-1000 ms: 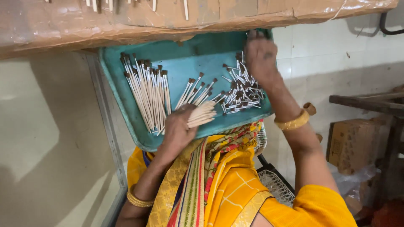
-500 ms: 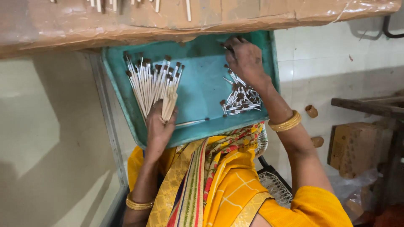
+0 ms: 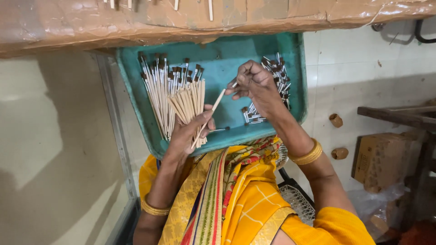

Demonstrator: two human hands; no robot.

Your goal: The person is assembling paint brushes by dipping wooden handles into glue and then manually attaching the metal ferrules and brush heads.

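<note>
Since a moment ago my right hand lifted one brush off the loose pile, pinching it, while my left hand grips a bundle over the teal tray.

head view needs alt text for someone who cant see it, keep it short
Seen from above, a person's left hand grips a bundle of wooden brush handles over a teal tray, while the right hand pinches the tip of one wooden stick. Finished small brushes and loose metal ferrules lie in the tray.

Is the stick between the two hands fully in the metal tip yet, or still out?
Cannot tell. The wooden stick runs from the left hand to the right hand, whose fingers hide its upper end.
</note>
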